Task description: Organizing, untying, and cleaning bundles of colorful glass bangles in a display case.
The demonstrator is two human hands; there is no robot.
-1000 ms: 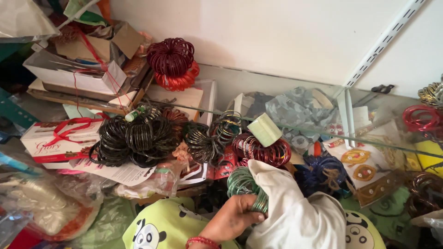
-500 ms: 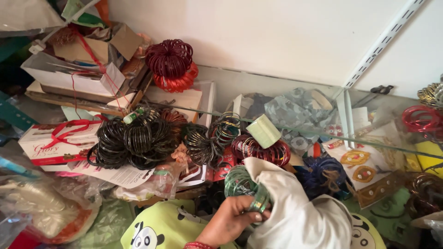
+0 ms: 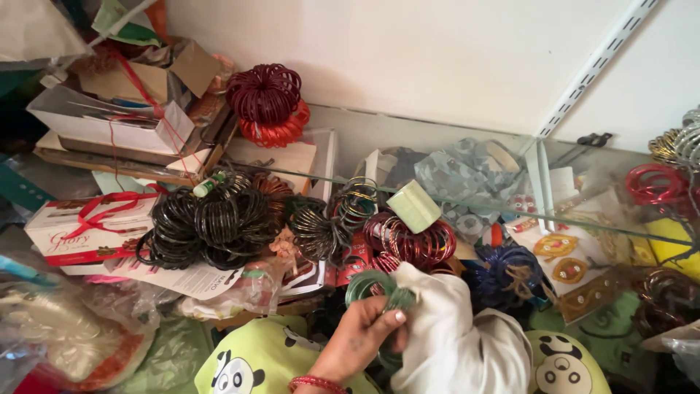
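Note:
My left hand reaches up from the bottom middle with a red bangle on its wrist. Its fingers are closed on a small stack of green bangles. Right beside it, a bunched white cloth touches the green stack. My right hand is not visible. Just beyond the green stack lie dark red bangles and a bundle of dark metallic bangles.
A big heap of black bangles lies left of centre, beside a white box with red ribbon. Maroon and red bangles sit on stacked boxes by the wall. A glass shelf edge crosses the middle. Blue bangles, plastic bags and panda-print fabric crowd the front.
My left hand has shifted slightly with the green bangles, its fingers closing further around them. The rest of the pile is unmoved.

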